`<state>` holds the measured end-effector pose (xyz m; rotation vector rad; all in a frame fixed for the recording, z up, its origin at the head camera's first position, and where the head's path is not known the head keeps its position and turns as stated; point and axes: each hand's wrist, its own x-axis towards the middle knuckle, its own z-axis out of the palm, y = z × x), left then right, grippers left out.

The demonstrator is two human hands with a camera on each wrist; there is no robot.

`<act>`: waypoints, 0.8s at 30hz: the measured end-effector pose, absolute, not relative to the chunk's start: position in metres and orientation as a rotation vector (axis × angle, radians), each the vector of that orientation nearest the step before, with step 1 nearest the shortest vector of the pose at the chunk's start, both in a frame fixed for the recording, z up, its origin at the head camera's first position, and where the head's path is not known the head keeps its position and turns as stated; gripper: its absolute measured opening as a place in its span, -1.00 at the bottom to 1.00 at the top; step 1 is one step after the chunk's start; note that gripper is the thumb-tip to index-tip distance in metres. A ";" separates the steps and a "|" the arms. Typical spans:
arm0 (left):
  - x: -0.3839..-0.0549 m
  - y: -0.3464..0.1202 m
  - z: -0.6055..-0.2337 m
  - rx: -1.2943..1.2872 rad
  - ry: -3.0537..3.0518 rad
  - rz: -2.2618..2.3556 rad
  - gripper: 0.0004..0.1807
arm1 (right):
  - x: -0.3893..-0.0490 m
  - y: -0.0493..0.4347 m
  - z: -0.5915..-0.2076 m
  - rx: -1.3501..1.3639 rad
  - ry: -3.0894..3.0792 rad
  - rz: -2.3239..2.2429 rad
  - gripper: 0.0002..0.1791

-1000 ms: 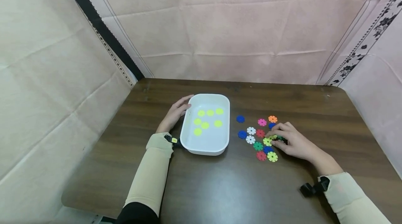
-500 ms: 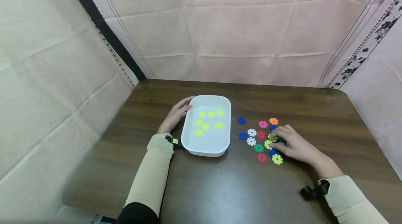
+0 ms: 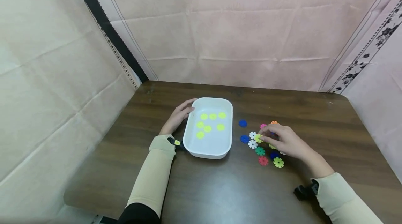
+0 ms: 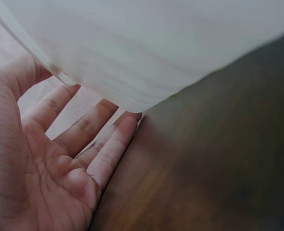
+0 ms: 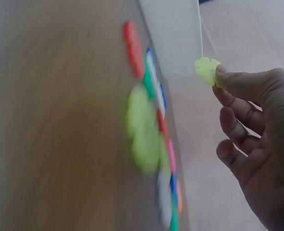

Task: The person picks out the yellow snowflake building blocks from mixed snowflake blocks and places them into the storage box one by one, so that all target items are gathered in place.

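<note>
A yellow-green notched plastic disc (image 5: 207, 70), shaped like a flower, is pinched between the thumb and index finger of my right hand (image 3: 287, 141). In the right wrist view it is held up off the table, the other fingers loosely curled. Below and around that hand lie several similar discs: blue (image 3: 243, 123), white (image 3: 252, 144), green (image 3: 260, 151), red (image 3: 263, 161) and yellow-green (image 3: 278, 162). My left hand (image 3: 179, 116) holds the left side of a white tray (image 3: 207, 149), its thumb at the rim. Several yellow-green discs (image 3: 207, 128) lie flat inside the tray.
A dark brown wooden table (image 3: 201, 189) carries everything. Pale cloth (image 3: 238, 42) hangs behind its far edge and along both sides. Part of the disc group is hidden under my right hand. Black camera straps (image 3: 306, 191) sit on both wrists.
My right hand has picked a yellow-green disc out of the group and moved it left toward the tray. The left hand stays at the tray; the head view has tilted up slightly.
</note>
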<state>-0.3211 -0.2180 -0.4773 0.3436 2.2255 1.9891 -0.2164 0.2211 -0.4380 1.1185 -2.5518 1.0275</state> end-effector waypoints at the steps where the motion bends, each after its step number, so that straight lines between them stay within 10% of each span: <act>1: -0.321 -0.218 -0.478 0.351 2.221 1.996 -0.52 | -0.219 0.213 -0.435 1.146 -2.540 1.035 -0.74; 24: -0.318 -0.219 -0.479 0.336 2.249 1.978 -0.50 | -0.256 0.064 -0.421 1.144 -2.822 0.680 -0.89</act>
